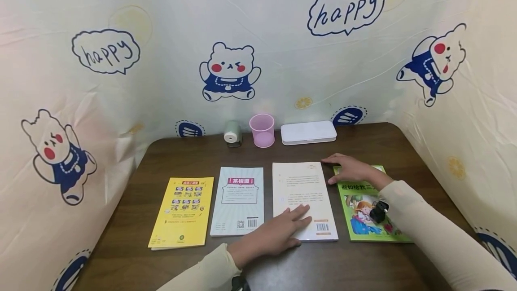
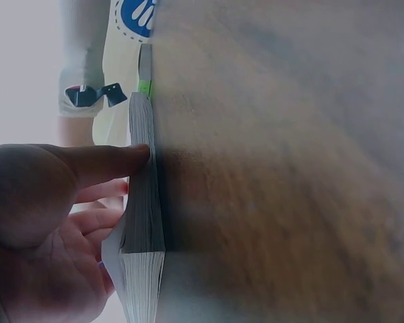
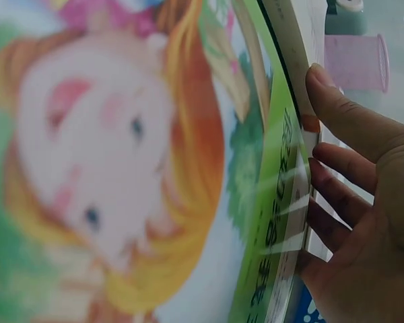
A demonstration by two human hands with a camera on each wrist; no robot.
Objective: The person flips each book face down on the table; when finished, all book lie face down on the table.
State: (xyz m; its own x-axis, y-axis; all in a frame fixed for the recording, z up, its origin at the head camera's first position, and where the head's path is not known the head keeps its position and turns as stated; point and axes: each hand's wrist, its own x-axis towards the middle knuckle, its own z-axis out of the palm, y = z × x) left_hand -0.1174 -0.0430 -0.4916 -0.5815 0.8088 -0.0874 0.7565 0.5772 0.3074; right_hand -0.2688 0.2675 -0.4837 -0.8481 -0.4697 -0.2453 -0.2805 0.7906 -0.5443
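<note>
A cream-white book (image 1: 299, 183) with printed text and a barcode lies flat on the table. My left hand (image 1: 278, 232) rests across its lower left part, fingers extended over the cover. In the left wrist view the thumb lies against the page edges (image 2: 145, 202) of the book. My right hand (image 1: 351, 168) is over the top of a green picture book (image 1: 357, 210). Its thumb and index finger reach toward the cream-white book's upper right corner. The right wrist view shows the fingertips along the green book's top edge, beside its printed title.
Left of the cream-white book lie a pale blue book (image 1: 238, 210) and a yellow book (image 1: 181, 214). Along the back stand a green-and-white pencil sharpener (image 1: 232, 133), a pink cup (image 1: 262, 131) and a white flat case (image 1: 308, 133). A printed curtain surrounds the brown table (image 1: 133, 219).
</note>
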